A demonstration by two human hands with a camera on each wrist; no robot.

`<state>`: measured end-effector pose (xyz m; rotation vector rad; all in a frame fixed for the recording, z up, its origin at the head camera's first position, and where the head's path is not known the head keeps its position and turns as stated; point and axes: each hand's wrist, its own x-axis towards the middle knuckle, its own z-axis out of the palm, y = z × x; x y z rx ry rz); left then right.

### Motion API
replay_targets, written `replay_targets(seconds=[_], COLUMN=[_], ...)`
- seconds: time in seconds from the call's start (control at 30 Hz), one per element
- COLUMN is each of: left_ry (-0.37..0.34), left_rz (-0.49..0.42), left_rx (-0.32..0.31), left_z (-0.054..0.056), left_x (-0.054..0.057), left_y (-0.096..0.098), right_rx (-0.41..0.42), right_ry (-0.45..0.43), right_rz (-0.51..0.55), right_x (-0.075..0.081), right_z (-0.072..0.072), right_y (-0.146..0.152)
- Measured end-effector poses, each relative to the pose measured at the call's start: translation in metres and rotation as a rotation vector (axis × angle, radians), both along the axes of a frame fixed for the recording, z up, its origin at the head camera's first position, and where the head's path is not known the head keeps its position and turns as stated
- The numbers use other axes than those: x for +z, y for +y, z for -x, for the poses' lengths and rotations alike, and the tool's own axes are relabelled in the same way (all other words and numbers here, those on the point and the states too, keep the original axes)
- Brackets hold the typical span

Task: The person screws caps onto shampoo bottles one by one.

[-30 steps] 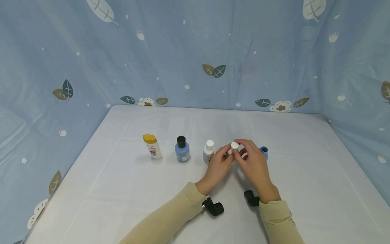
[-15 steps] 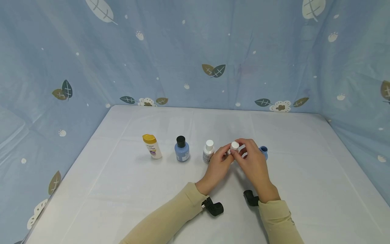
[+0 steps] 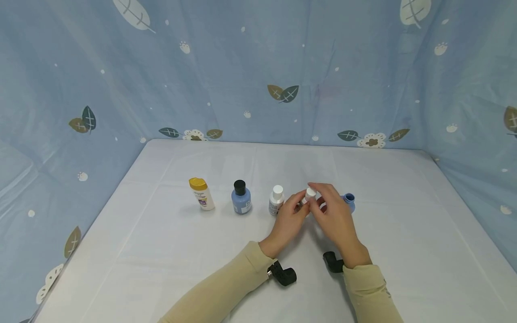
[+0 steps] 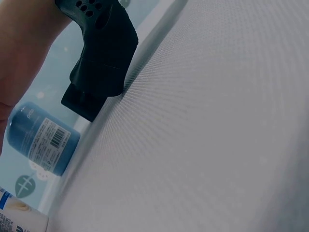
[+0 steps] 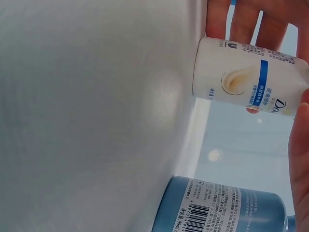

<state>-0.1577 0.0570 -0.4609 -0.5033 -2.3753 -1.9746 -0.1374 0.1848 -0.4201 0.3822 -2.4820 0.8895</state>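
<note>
In the head view a small white Dove bottle stands upright between the two hands. My left hand holds its body low down; the right wrist view shows those fingers wrapped behind it. My right hand pinches the white cap at the top with thumb and fingers. To the right, partly behind the right hand, stands a blue bottle with a bare, uncapped mouth. Its barcode label shows in both wrist views. Just left of the left hand is another white bottle with its white cap on.
Farther left stand a blue bottle with a black cap and a white bottle with a yellow cap. All are on a white-covered table. Black camera mounts hang under both wrists. A blue patterned curtain surrounds the table.
The right fingers shift around the white cap, moving slightly right and then back left. The left hand and the standing bottles stay in place.
</note>
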Motion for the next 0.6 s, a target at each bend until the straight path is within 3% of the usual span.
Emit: replay_targets(seconds=[0.07, 0.27, 0.33, 0.4, 0.6], left_ry=[-0.009, -0.018, -0.023, -0.026, -0.004], left_rz=[-0.012, -0.04, -0.045, -0.056, -0.04], left_rx=[-0.009, -0.017, -0.021, -0.028, -0.017], left_z=[-0.001, -0.015, -0.017, -0.017, -0.004], left_x=[0.002, 0.029, 0.033, 0.032, 0.007], left_y=[0.0, -0.005, -0.006, -0.006, -0.001], right_rx=[0.005, -0.002, -0.004, -0.003, -0.002], right_ry=[0.001, -0.002, -0.003, -0.002, 0.006], right_rz=[0.001, 0.005, 0.009, 0.011, 0.011], right_x=[0.0, 0.001, 0.0, 0.0, 0.0], right_z=[0.0, 0.0, 0.0, 0.0, -0.001], right_y=[0.0, 0.0, 0.0, 0.001, 0.001])
